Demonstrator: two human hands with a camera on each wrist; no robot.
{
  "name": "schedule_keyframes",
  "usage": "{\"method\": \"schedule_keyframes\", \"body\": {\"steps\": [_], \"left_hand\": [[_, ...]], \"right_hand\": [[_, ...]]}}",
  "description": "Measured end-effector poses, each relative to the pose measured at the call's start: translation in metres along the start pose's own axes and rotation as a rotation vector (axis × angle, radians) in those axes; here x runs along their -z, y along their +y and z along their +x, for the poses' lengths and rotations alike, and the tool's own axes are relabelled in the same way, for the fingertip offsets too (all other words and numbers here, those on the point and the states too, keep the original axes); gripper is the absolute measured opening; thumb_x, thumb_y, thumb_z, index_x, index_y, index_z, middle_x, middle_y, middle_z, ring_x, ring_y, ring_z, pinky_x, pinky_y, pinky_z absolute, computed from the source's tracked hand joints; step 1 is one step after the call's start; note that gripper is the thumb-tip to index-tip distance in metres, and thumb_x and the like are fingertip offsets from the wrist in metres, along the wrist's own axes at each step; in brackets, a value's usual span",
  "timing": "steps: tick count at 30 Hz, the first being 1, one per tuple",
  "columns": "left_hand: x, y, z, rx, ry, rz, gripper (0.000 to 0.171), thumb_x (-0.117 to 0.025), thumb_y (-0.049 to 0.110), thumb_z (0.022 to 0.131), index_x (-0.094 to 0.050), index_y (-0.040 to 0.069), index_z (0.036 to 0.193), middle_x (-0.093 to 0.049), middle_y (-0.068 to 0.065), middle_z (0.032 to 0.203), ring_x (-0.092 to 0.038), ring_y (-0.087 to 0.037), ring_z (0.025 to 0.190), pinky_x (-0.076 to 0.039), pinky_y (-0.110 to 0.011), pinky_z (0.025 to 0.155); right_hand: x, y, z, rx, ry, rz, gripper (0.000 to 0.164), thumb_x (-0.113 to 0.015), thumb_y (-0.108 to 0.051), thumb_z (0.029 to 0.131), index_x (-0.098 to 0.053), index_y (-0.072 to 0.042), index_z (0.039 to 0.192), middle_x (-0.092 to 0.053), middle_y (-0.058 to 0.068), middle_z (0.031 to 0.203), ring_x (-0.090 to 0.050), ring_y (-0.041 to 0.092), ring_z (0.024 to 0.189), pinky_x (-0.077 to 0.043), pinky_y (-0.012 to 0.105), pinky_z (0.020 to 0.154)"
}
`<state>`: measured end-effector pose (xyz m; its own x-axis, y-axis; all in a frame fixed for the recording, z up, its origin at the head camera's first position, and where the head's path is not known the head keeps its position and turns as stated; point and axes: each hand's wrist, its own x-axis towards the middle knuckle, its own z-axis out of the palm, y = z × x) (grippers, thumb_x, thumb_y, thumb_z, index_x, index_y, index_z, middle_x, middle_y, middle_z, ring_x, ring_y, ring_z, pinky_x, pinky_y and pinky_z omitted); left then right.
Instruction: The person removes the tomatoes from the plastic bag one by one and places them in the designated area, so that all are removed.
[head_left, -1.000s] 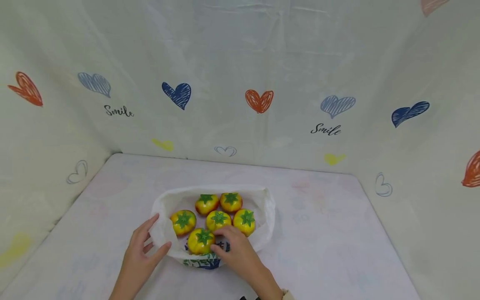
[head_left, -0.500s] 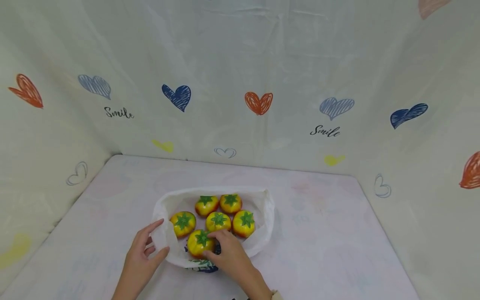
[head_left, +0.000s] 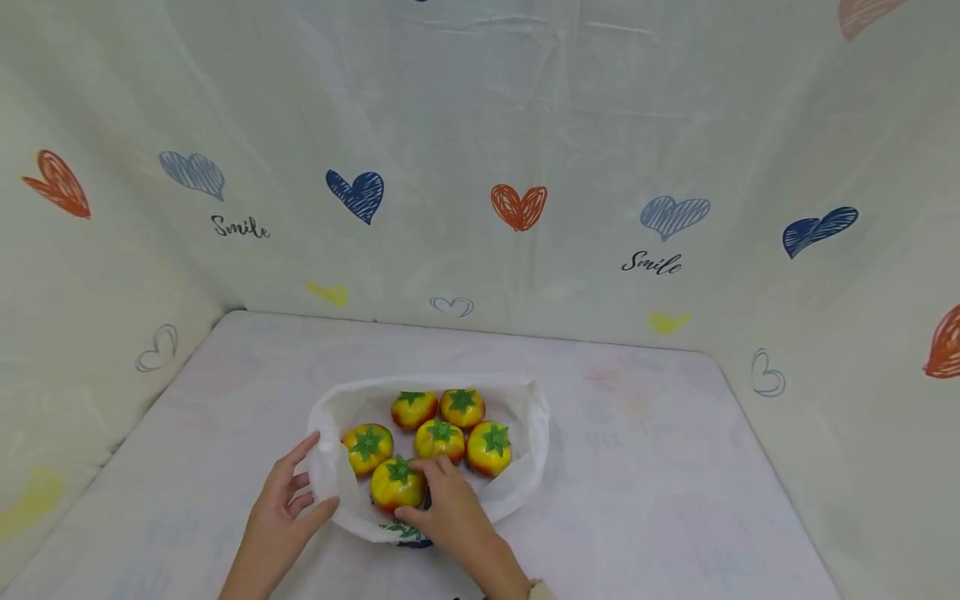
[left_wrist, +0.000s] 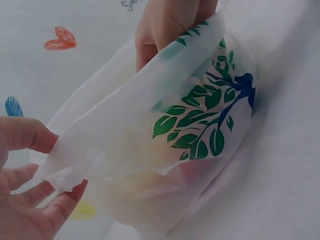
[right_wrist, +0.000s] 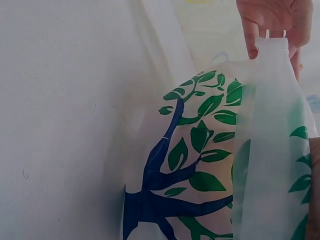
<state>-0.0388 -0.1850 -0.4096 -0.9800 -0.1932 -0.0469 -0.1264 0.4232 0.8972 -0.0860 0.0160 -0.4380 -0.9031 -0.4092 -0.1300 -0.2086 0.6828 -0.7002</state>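
A white translucent plastic bag (head_left: 521,490), printed with green leaves and a blue tree trunk, lies with its mouth spread upward. My left hand (head_left: 288,507) holds its left end, thumb and fingers on either side of the gathered edge (left_wrist: 62,175) in the left wrist view. Inside the bag, my right hand (head_left: 453,507) grips the nearest yellow-red tomato (head_left: 392,490), thumb in front and fingers behind its green leafy top. In the right wrist view the bag's printed wall (right_wrist: 200,150) hides this tomato and most of the right hand.
Several more tomatoes sit in the bag, among them one at the left (head_left: 367,450) and one at the right (head_left: 489,450). The bag stands on a white-covered table (head_left: 637,467). A pale curtain (head_left: 450,108) with printed hearts surrounds the table's back and sides.
My right hand has shifted left with the nearest tomato, which has tipped slightly and shows more red. The bag's front rim has sagged a little toward me. My left hand stays at the bag's left end.
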Motion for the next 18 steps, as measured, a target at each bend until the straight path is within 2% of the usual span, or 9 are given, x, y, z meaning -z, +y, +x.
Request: {"method": "schedule_keyframes", "body": {"steps": [6,11,14,18], "left_hand": [[0.0010,0.0012,0.0002,0.010,-0.033,-0.043,0.084,-0.071,0.006,0.079,-0.024,0.015,0.147,-0.029,-0.015,0.141,-0.045,0.015,0.091,-0.046,-0.005,0.077],[0.0018,0.0004,0.0015,-0.018,-0.042,-0.130,0.082,-0.071,0.005,0.078,-0.026,0.017,0.146,-0.027,-0.004,0.142,-0.051,0.012,0.093,-0.050,-0.010,0.075],[0.0034,0.0008,0.0030,0.014,-0.068,-0.184,0.080,-0.069,0.006,0.080,-0.026,0.019,0.146,-0.024,-0.002,0.142,-0.054,0.009,0.092,-0.051,-0.011,0.075],[0.0063,0.0042,0.0047,0.082,-0.106,-0.236,0.075,-0.065,0.007,0.084,-0.026,0.020,0.146,-0.025,-0.010,0.144,-0.056,0.006,0.091,-0.052,-0.013,0.075]], "right_hand": [[-0.0025,-0.0004,0.0034,0.008,-0.004,0.010,0.052,-0.073,-0.032,0.079,-0.053,-0.013,0.123,-0.051,0.002,0.121,-0.054,0.020,0.110,-0.048,0.039,0.095],[-0.0033,0.0005,0.0059,0.013,-0.026,0.009,0.051,-0.073,-0.027,0.080,-0.051,-0.013,0.124,-0.051,0.003,0.126,-0.052,0.017,0.113,-0.046,0.038,0.098],[-0.0034,0.0011,0.0072,0.001,-0.042,0.019,0.050,-0.072,-0.025,0.080,-0.049,-0.015,0.123,-0.051,0.001,0.127,-0.051,0.015,0.114,-0.046,0.037,0.099],[-0.0034,0.0018,0.0085,-0.018,-0.068,0.050,0.051,-0.072,-0.024,0.080,-0.046,-0.018,0.124,-0.052,0.000,0.127,-0.051,0.012,0.113,-0.046,0.036,0.098]]}}
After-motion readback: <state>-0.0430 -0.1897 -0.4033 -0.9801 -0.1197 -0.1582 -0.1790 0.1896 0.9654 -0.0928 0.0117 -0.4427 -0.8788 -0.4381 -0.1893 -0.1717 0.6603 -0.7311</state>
